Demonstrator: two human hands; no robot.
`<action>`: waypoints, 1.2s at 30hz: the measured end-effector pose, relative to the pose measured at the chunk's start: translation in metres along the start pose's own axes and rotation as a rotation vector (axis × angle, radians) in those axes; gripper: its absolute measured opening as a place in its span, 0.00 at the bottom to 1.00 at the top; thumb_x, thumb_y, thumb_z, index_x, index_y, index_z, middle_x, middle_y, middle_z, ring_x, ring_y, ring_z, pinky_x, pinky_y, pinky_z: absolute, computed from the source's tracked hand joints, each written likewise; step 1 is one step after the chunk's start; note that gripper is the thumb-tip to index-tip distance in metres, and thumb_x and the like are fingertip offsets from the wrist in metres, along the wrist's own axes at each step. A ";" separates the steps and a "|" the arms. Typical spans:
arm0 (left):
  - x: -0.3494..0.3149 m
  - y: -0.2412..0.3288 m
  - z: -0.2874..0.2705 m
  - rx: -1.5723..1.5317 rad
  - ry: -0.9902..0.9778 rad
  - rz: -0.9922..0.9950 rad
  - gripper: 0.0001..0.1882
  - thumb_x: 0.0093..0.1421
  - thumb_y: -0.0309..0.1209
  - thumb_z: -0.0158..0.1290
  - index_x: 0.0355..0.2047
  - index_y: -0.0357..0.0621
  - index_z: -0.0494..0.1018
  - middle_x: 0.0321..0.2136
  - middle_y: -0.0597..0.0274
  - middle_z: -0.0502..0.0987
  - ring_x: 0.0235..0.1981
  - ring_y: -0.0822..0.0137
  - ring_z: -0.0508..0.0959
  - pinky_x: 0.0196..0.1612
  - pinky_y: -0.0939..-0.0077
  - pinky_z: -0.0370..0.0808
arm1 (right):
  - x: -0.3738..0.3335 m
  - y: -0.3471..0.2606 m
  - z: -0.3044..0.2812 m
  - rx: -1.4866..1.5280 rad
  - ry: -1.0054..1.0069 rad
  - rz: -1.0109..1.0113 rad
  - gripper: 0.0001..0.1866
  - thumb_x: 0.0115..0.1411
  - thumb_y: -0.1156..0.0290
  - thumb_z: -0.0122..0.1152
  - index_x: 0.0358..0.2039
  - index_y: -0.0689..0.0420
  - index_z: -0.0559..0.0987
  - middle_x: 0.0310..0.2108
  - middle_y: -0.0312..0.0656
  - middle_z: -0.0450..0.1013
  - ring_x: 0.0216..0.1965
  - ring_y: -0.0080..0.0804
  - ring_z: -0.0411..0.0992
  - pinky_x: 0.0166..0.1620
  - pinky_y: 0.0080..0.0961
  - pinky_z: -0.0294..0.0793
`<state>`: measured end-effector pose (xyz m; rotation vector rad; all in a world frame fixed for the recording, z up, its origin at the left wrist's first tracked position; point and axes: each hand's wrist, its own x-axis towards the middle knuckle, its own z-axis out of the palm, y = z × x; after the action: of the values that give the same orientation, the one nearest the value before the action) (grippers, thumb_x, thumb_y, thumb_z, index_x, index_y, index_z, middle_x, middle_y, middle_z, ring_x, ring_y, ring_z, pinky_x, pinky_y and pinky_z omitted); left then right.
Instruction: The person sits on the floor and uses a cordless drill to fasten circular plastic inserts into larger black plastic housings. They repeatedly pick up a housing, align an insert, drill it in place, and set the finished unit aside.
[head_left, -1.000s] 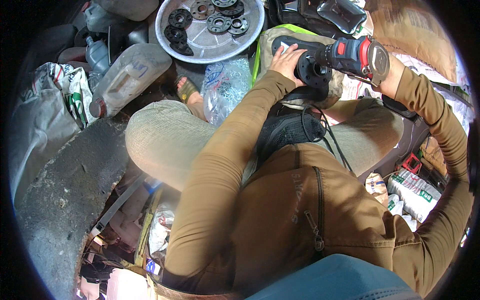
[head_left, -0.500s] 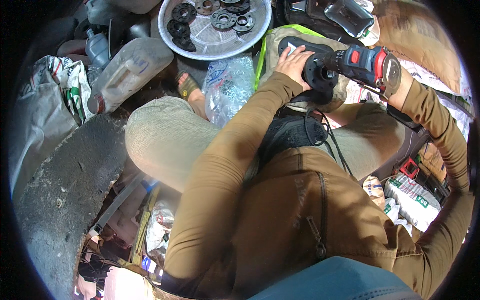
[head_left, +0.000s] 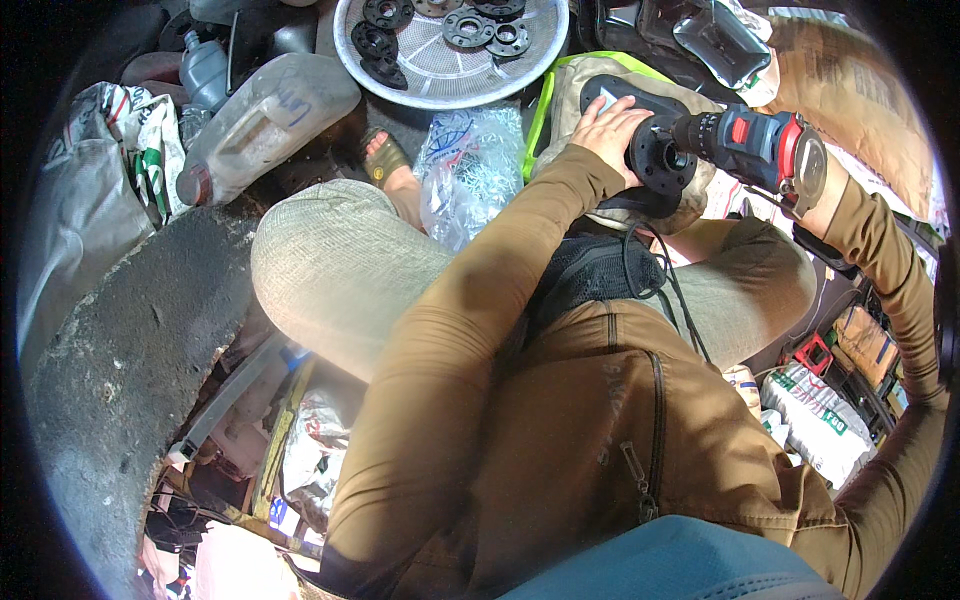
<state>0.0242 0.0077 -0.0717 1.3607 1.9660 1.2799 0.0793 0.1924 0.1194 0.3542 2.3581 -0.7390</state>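
Note:
My left hand (head_left: 610,140) holds a round black flange (head_left: 664,172) by its left edge. Bolt holes and a raised hub show on the flange's face. Gripped in my right hand (head_left: 826,200) is a cordless drill (head_left: 760,142), dark blue with red parts; its body hides most of that hand's fingers. The drill's chuck points left at the flange's upper part; whether its tip touches is hidden. Beneath the flange lies a dark pad (head_left: 655,92) on a beige bag with bright green trim (head_left: 570,75).
A round mesh basket (head_left: 452,100) with several black flanges stands at the front. Left of it lie a clear plastic bag (head_left: 480,165) and a cloudy plastic jug (head_left: 275,120). A thick dark curved slab (head_left: 130,310) arcs along the left. Sacks (head_left: 815,420) and tools crowd the lower right.
The whole view has shifted slightly, so most things sit further right. The flange's face shows rounder now beside the drill. Both hands keep their hold.

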 end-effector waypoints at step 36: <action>0.011 0.001 0.004 0.024 -0.072 0.017 0.48 0.32 0.50 0.66 0.55 0.50 0.62 0.55 0.62 0.65 0.62 0.65 0.56 0.65 0.59 0.44 | -0.079 -0.025 -0.014 0.264 0.171 0.291 0.20 0.47 0.69 0.66 0.41 0.58 0.74 0.18 0.35 0.70 0.13 0.21 0.64 0.17 0.20 0.66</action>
<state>0.0227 0.0193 -0.0711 1.4176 1.9310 1.2020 0.1220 0.1755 0.1898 0.8848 2.2955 -0.9083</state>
